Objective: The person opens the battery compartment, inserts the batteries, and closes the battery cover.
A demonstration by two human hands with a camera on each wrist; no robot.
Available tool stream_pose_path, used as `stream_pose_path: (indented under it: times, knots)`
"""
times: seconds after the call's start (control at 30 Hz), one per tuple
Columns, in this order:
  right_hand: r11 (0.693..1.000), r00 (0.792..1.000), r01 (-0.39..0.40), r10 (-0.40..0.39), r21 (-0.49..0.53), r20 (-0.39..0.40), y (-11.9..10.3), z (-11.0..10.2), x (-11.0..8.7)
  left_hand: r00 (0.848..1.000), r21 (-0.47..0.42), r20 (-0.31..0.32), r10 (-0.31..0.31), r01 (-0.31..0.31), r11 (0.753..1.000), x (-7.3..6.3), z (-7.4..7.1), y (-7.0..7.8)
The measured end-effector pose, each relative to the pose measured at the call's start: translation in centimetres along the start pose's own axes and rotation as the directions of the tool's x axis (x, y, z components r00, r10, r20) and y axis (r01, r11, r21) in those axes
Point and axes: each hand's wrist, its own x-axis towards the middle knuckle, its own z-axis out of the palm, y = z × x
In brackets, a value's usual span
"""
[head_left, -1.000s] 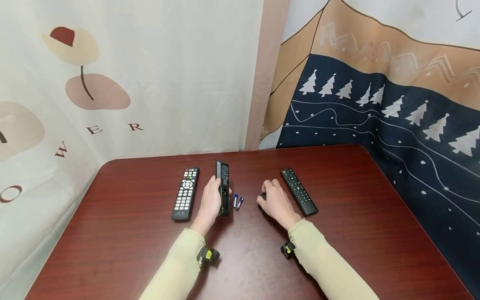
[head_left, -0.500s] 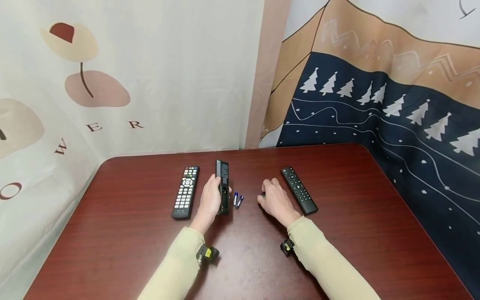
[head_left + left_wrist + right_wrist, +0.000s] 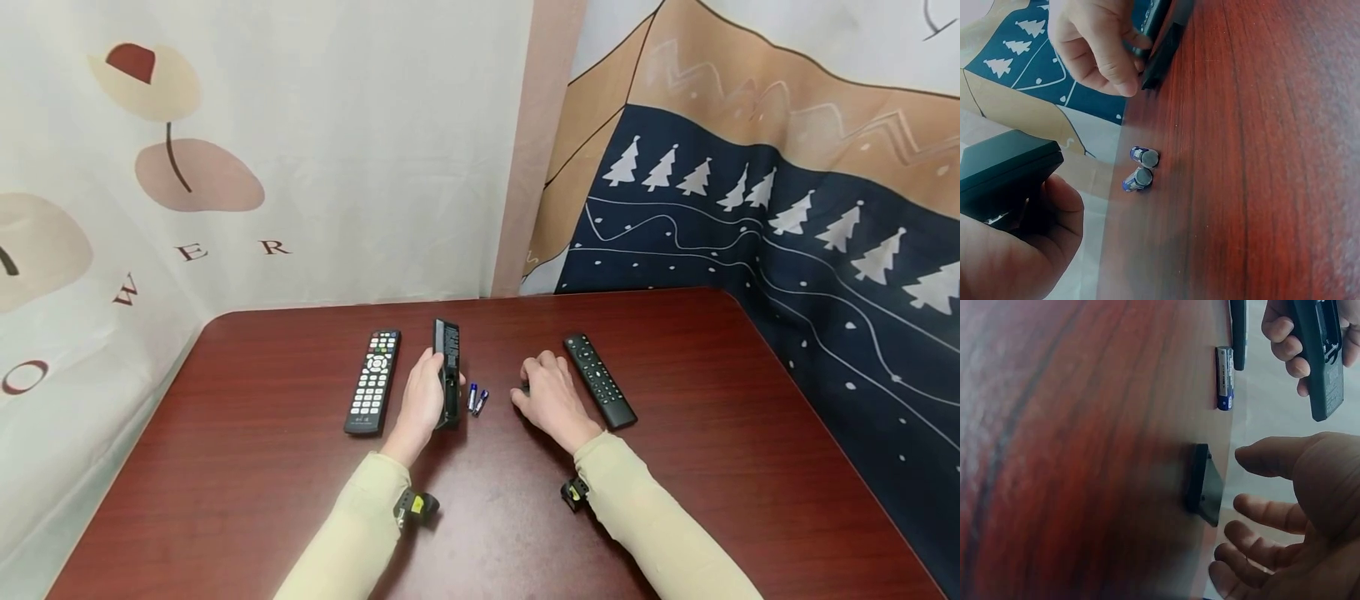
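In the head view my left hand (image 3: pixel 422 402) grips a black remote control (image 3: pixel 449 367), its back turned to the right. The uncovered battery compartment shows in the right wrist view, where the same remote (image 3: pixel 1317 369) stands above the table. My right hand (image 3: pixel 552 402) hovers low over the table, mostly hiding a small black battery cover in the head view. From the right wrist, that battery cover (image 3: pixel 1211 495) lies on the table, with the thumb and spread fingers apart from it. Two blue-and-silver batteries (image 3: pixel 472 397) lie between the hands.
A black remote with white buttons (image 3: pixel 372 383) lies left of my left hand. Another slim black remote (image 3: pixel 600 382) lies right of my right hand. The reddish-brown table (image 3: pixel 247 467) meets patterned curtains (image 3: pixel 375 150) at its far and right edges.
My right thumb and fingers have spread slightly away from the battery cover. The left hand keeps its grip on the remote, and the batteries have not moved.
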Motion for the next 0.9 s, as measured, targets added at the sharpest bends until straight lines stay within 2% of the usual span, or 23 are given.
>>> stream_pose_path:
  times: [0.17,0.4,0.57,0.9]
  knots:
    - [0.994,0.995,0.092,-0.089,0.060,-0.039,-0.5,0.0,0.1,1.000,0.005,0.003,-0.003,0.003,1.000,0.1,0.0,-0.1]
    - [0.981,0.988,0.154,-0.157,0.115,0.013,-1.3,0.1,0.2,1.000,0.001,0.003,0.012,-0.012,1.000,0.0,-0.1,0.0]
    - [0.977,0.981,0.178,-0.185,0.121,0.054,-1.9,0.3,0.3,1.000,0.011,0.006,0.010,-0.010,1.000,0.1,-0.1,0.0]
    - [0.981,0.972,0.174,-0.184,0.082,0.144,-3.0,1.1,0.3,1.000,-0.017,0.009,-0.001,0.001,1.000,0.0,-0.1,-0.3]
